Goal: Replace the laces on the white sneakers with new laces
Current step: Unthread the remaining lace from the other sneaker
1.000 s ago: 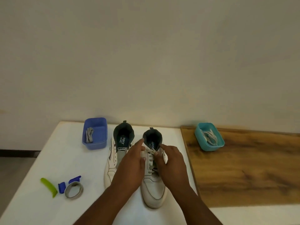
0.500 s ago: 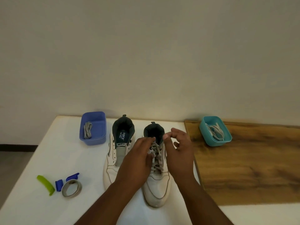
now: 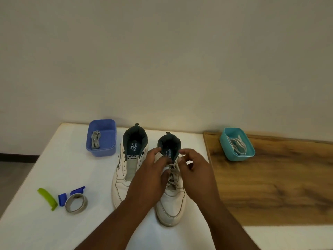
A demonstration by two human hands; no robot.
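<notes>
Two white sneakers stand side by side on the white table (image 3: 54,177), toes toward me. The left sneaker (image 3: 126,170) has bare eyelets and no lace. The right sneaker (image 3: 171,204) carries a grey-white lace (image 3: 173,175) crossed over its tongue. My left hand (image 3: 149,177) rests on that shoe's left side, fingers pinched on the lace near the top eyelets. My right hand (image 3: 195,170) pinches the lace at the top right eyelets. A blue tub (image 3: 108,134) holds a bundled grey lace (image 3: 95,139). A teal tub (image 3: 248,150) holds white laces (image 3: 237,144).
A green clip (image 3: 47,198), a blue clip (image 3: 69,195) and a grey ring (image 3: 76,203) lie at the table's left front. A wooden board (image 3: 279,186) covers the right side. A plain wall stands just behind the table.
My view has shifted slightly. Both hands have slid up the right sneaker toward the collar and now pinch the lace at the top eyelets; the lace there looks looser.
</notes>
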